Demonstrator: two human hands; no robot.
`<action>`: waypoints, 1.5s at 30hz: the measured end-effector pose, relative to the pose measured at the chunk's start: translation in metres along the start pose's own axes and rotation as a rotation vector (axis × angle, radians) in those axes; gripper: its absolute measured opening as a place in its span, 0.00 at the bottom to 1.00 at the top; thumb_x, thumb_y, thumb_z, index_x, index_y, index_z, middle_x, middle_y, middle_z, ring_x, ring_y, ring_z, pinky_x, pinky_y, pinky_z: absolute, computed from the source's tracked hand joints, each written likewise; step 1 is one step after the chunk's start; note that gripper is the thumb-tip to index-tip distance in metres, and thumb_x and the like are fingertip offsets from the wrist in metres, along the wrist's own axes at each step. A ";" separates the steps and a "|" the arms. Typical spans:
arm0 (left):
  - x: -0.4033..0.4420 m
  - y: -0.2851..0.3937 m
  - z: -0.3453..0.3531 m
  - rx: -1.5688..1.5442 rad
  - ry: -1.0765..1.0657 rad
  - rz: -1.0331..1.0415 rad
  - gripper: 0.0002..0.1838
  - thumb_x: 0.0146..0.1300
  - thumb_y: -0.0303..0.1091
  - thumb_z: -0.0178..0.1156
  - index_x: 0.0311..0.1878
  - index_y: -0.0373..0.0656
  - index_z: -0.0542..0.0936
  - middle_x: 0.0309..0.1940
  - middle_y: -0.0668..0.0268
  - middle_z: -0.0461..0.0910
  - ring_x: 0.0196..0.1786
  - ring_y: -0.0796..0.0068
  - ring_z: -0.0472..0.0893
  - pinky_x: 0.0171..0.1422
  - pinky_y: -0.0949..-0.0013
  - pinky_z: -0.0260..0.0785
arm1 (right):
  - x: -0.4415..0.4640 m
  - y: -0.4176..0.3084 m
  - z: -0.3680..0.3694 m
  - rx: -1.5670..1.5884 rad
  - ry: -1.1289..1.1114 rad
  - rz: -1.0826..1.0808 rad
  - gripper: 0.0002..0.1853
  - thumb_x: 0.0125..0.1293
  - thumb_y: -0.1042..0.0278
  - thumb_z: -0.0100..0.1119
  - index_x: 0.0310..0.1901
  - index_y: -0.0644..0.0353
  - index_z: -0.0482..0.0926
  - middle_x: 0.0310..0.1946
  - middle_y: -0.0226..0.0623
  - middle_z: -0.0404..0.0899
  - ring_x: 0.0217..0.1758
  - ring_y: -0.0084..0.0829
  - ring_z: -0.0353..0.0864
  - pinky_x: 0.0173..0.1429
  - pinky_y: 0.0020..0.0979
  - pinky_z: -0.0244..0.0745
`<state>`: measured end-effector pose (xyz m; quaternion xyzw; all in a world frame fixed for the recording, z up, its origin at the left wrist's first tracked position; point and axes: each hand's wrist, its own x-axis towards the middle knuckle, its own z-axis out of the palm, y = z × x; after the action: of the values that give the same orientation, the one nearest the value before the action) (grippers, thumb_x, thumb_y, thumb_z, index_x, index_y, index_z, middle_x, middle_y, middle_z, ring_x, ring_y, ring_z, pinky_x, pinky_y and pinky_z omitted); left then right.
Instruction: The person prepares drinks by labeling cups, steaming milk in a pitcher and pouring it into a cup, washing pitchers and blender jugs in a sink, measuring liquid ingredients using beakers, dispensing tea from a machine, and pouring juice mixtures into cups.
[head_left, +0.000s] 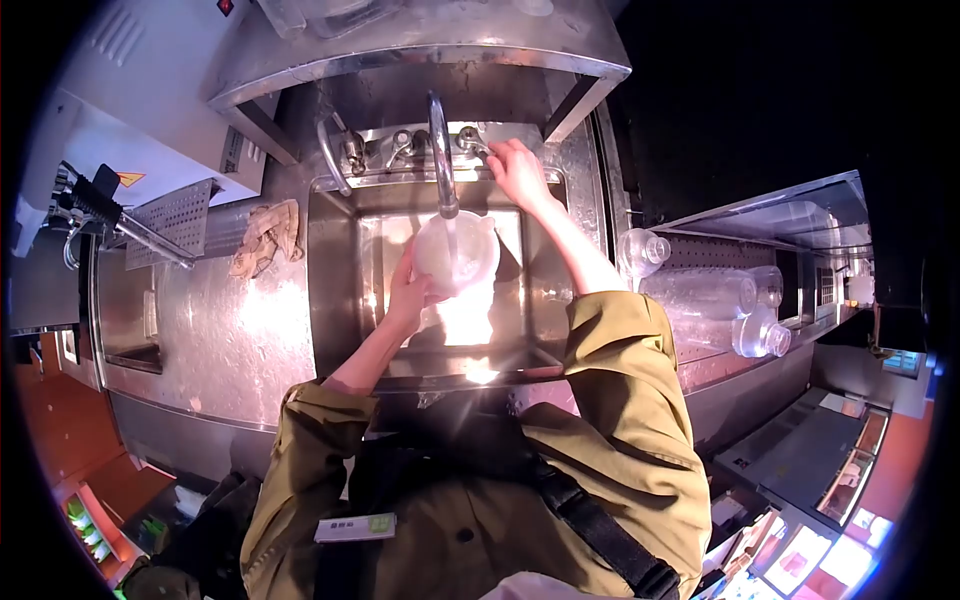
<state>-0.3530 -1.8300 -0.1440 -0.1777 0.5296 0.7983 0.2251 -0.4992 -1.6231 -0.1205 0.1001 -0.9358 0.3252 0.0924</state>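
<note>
My left hand (408, 292) holds a whitish, translucent round container (474, 255) by its left side, over the metal sink basin (335, 300). The curved metal faucet (441, 160) ends right above the container, and a stream of water seems to run from it into the container. At the right tap handle (470, 139), behind the basin, my right hand (517, 172) has its fingers closed on the handle's right end. Another tap handle (400, 146) stands left of the faucet.
A crumpled brown cloth (268, 240) lies on the metal counter (215, 330) left of the sink. Several clear plastic containers (700, 292) lie on a perforated surface at the right. A metal shelf (430, 62) spans behind the taps. White equipment (170, 90) stands at the upper left.
</note>
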 end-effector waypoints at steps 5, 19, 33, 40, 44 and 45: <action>0.010 -0.027 -0.007 0.005 0.048 0.022 0.37 0.52 0.17 0.42 0.67 0.57 0.52 0.60 0.65 0.60 0.54 0.62 0.72 0.43 0.63 0.78 | -0.005 0.000 0.001 0.043 0.018 0.036 0.14 0.57 0.70 0.51 0.44 0.66 0.76 0.37 0.47 0.73 0.41 0.47 0.75 0.46 0.39 0.69; 0.026 -0.081 -0.039 -0.008 0.032 -0.036 0.38 0.51 0.16 0.39 0.67 0.57 0.53 0.60 0.65 0.60 0.52 0.65 0.73 0.38 0.71 0.78 | -0.002 0.000 0.005 0.216 0.071 0.131 0.13 0.56 0.73 0.49 0.43 0.65 0.77 0.39 0.46 0.74 0.42 0.44 0.75 0.48 0.36 0.69; -0.003 -0.063 -0.047 -0.087 0.045 0.061 0.37 0.49 0.20 0.49 0.66 0.52 0.56 0.54 0.62 0.69 0.39 0.68 0.79 0.29 0.73 0.77 | -0.005 -0.006 0.024 0.740 -0.110 0.412 0.16 0.59 0.73 0.50 0.50 0.67 0.72 0.33 0.39 0.79 0.33 0.25 0.79 0.37 0.23 0.74; -0.080 0.051 -0.084 -0.112 -0.013 0.055 0.32 0.53 0.16 0.42 0.63 0.49 0.59 0.51 0.59 0.68 0.52 0.58 0.73 0.38 0.62 0.77 | -0.016 -0.010 -0.016 0.998 -0.088 0.505 0.22 0.63 0.72 0.45 0.58 0.69 0.61 0.47 0.44 0.75 0.40 0.28 0.79 0.43 0.24 0.74; -0.129 0.123 -0.123 -0.141 -0.061 0.040 0.33 0.51 0.19 0.45 0.63 0.49 0.56 0.56 0.60 0.63 0.55 0.57 0.70 0.49 0.54 0.73 | -0.033 -0.029 -0.061 0.958 0.388 0.340 0.16 0.64 0.73 0.46 0.53 0.67 0.68 0.42 0.40 0.78 0.36 0.23 0.77 0.40 0.19 0.70; -0.137 0.137 -0.131 -0.127 -0.063 0.042 0.36 0.48 0.17 0.47 0.64 0.53 0.58 0.55 0.62 0.65 0.54 0.59 0.71 0.49 0.55 0.73 | -0.037 -0.038 -0.070 0.954 0.489 0.242 0.16 0.63 0.74 0.46 0.52 0.67 0.68 0.41 0.40 0.78 0.35 0.22 0.76 0.39 0.19 0.70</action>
<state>-0.3078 -2.0213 -0.0169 -0.1554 0.4741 0.8400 0.2133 -0.4470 -1.6034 -0.0530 -0.0560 -0.6405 0.7355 0.2137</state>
